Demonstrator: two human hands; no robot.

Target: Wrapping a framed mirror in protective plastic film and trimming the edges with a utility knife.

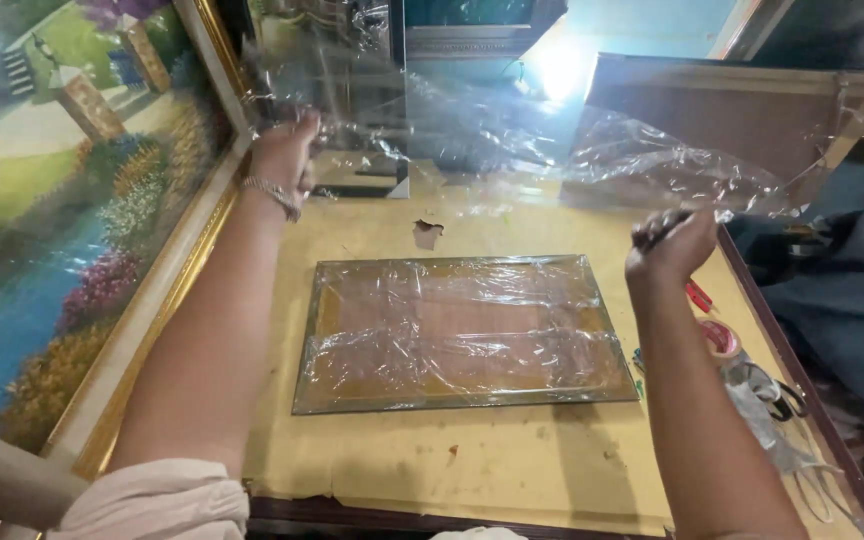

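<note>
Both hands hold a clear plastic sheet (552,150) stretched in the air, its long axis running left to right. The left hand (287,150) pinches its far left edge, the right hand (670,245) its nearer right edge, each grip closed. The wrapped glass pane (462,330) lies flat on the tabletop (492,460) directly below, between the arms.

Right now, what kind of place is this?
Probably a picture-framing workshop. A big framed landscape painting leans beside the worn table, a glass pane lies on it, and both hands hold clear plastic film.
</note>
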